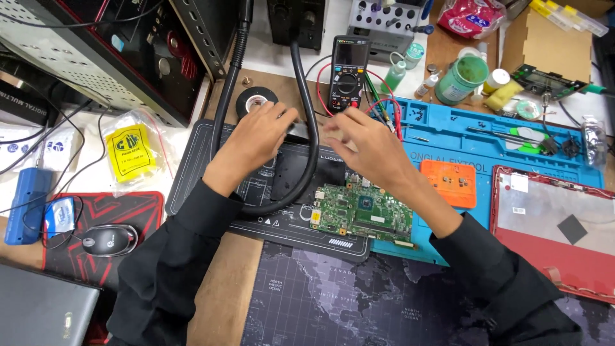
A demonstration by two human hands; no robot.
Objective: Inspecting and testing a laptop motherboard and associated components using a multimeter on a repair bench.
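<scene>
circuit board (359, 211) was laid flat on the dark mat (192, 166), just below both hands. left hand (253, 141) was spread loosely over a grey part; right hand (365, 144) was blurred, grip unreadable.

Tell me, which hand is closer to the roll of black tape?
The left hand. Its fingers reach up right beside the black tape roll, almost touching it. The right hand is farther off to the tape's right, below the multimeter.
</scene>
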